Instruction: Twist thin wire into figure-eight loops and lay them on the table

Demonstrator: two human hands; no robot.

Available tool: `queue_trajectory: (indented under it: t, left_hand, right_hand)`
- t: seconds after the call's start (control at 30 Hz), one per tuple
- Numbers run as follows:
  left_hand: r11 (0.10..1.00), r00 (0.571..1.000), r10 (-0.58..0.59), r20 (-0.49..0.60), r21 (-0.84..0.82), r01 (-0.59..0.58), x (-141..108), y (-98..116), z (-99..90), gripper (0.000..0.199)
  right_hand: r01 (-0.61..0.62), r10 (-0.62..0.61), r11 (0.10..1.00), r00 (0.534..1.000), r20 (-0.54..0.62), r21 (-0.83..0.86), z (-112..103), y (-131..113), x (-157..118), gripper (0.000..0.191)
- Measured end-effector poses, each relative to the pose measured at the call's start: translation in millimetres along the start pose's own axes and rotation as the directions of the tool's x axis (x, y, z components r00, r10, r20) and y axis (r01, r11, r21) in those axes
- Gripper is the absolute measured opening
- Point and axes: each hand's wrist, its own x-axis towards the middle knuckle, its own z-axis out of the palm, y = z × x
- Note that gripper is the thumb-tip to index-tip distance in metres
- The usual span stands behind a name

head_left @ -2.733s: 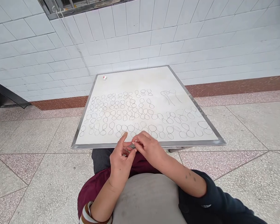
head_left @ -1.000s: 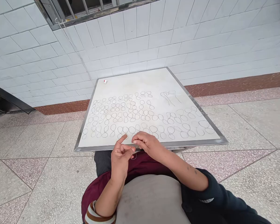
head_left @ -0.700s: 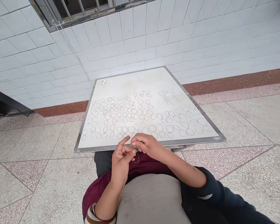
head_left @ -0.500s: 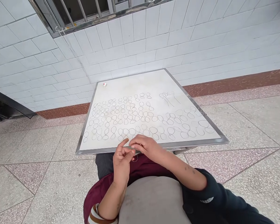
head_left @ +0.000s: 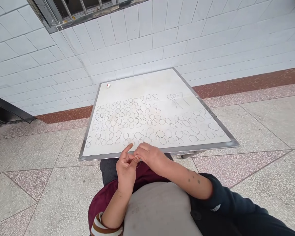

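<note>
My left hand (head_left: 126, 167) and my right hand (head_left: 149, 155) meet just in front of the near metal edge of a white board (head_left: 137, 80). Their fingertips pinch a thin wire, with a small wire loop (head_left: 138, 164) hanging below them. The left index finger points up and away, over the board's edge. Many figure-eight wire shapes (head_left: 131, 136) lie in rows across the board, nearest my hands at the front. A tiny red-and-white object (head_left: 108, 86) sits in the far left corner.
The board's metal frame (head_left: 159, 150) overhangs a terrazzo floor (head_left: 260, 131). My lap, in a maroon cloth (head_left: 105, 196), lies below my hands. Behind stand a white tiled wall (head_left: 137, 42), brown skirting (head_left: 248, 80) and a barred window (head_left: 76, 9).
My right hand has moved slightly left, closer to the left hand, and the small wire loop has shifted left with it. The whole view has tilted a little with my head.
</note>
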Motion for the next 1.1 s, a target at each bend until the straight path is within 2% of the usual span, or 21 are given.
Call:
queue_trajectory:
  t: [0.1, 0.23, 0.47, 0.63, 0.8, 1.0, 1.1]
  left_hand:
    - [0.998, 1.0, -0.029, -0.003, -0.063, 0.029, 4.2, -6.0, 1.5, 0.047]
    - [0.984, 0.996, -0.084, 0.016, -0.155, 0.085, 7.0, -7.3, 2.1, 0.046]
    - [0.982, 0.991, -0.105, 0.078, -0.148, 0.116, 5.3, -5.6, -1.5, 0.047]
    - [0.977, 0.98, -0.151, 0.131, -0.13, 0.168, 3.4, -1.8, -4.4, 0.049]
    - [0.98, 0.975, -0.173, 0.142, -0.071, 0.184, 2.0, 1.5, -7.4, 0.047]
    - [0.974, 0.971, -0.19, 0.146, -0.096, 0.205, 2.9, 1.1, -7.4, 0.051]
    - [0.962, 0.97, -0.207, 0.127, -0.155, 0.226, 3.7, 3.1, -6.0, 0.053]
  right_hand:
    - [-0.066, 0.067, 0.998, 0.998, -0.015, 0.02, 2.7, 5.3, 2.1, 0.015]
    - [-0.179, 0.188, 0.967, 0.982, -0.035, 0.179, -4.1, 14.1, 6.3, 0.012]
    - [-0.21, 0.255, 0.895, 0.965, -0.065, 0.394, -4.5, 16.9, 7.4, 0.012]
    - [-0.283, 0.336, 0.81, 0.942, -0.012, 0.514, -7.6, 15.2, 9.7, 0.012]
    - [-0.384, 0.429, 0.685, 0.899, 0.084, 0.619, -11.4, 17.2, 10.8, 0.013]
    - [-0.413, 0.458, 0.627, 0.882, 0.116, 0.661, -11.6, 19.8, 12.1, 0.015]
    - [-0.427, 0.474, 0.597, 0.871, 0.131, 0.679, -12.1, 21.7, 9.1, 0.027]
